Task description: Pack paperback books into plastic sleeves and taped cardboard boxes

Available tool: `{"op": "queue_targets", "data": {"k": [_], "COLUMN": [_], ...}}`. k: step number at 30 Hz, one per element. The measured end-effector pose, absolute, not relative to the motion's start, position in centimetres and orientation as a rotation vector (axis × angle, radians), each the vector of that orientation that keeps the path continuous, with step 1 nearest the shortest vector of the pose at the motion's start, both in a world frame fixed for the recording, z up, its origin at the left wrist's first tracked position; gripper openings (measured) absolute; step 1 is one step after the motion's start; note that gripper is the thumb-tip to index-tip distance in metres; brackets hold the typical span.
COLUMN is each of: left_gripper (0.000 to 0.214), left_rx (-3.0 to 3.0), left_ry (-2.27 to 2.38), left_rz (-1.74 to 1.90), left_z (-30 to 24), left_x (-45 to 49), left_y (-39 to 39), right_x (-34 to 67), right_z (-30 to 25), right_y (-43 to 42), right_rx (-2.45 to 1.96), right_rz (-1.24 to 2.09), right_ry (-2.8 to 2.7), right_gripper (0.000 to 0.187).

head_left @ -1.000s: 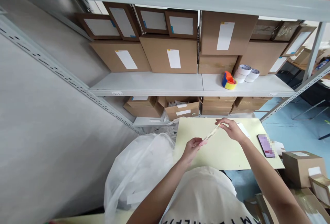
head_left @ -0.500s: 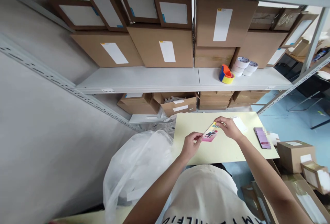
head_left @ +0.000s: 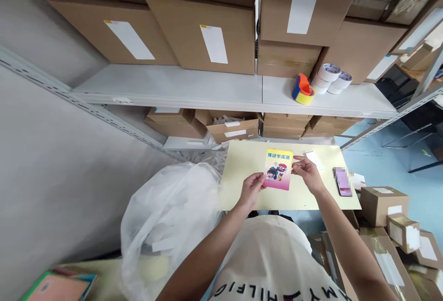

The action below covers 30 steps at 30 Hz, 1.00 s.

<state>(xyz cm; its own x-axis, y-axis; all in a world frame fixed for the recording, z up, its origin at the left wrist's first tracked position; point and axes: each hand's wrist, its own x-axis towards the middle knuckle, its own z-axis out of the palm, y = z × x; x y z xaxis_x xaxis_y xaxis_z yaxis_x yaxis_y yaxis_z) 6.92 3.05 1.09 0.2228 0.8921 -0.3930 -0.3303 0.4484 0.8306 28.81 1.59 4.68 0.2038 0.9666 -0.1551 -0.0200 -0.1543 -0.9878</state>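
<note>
A small yellow and pink card pack with cartoon figures faces up over the pale yellow table. My left hand pinches its lower left edge. On the pack's right edge, my right hand is closed in a pinch. Both hands hold it just above the tabletop.
A phone and a white slip lie on the table to the right. A big clear plastic bag bulges at the left. Tape rolls and a tape dispenser sit on the shelf among cardboard boxes. More boxes stand at the right.
The pack was edge-on a second ago; now it has turned flat, face up, and moved slightly left. The view has tilted down.
</note>
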Motion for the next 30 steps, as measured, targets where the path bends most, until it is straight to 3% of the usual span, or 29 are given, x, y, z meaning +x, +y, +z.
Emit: {"op": "queue_targets", "data": {"k": [7, 17, 24, 30], "left_gripper": [0.047, 0.042, 0.049, 0.033], "left_rx": [0.664, 0.816, 0.801, 0.927], "left_ry": [1.144, 1.479, 1.742, 1.850], "left_rz": [1.001, 1.024, 1.015, 0.807], "left_z": [0.6, -4.0, -10.3, -15.0], "left_x": [9.1, 6.9, 3.8, 0.5], "left_y": [2.3, -0.4, 2.5, 6.7], "right_x": [28.2, 24.3, 18.9, 15.4], "right_z": [2.5, -5.3, -10.8, -15.9], "right_y": [-0.8, -0.5, 3.8, 7.8], "right_rx": [-1.365, -1.455, -1.559, -1.805], "right_rz": [1.347, 1.521, 1.568, 1.448], "right_ry": [-0.885, -0.819, -0.816, -0.977], "right_gripper": [0.052, 0.049, 0.045, 0.039]}}
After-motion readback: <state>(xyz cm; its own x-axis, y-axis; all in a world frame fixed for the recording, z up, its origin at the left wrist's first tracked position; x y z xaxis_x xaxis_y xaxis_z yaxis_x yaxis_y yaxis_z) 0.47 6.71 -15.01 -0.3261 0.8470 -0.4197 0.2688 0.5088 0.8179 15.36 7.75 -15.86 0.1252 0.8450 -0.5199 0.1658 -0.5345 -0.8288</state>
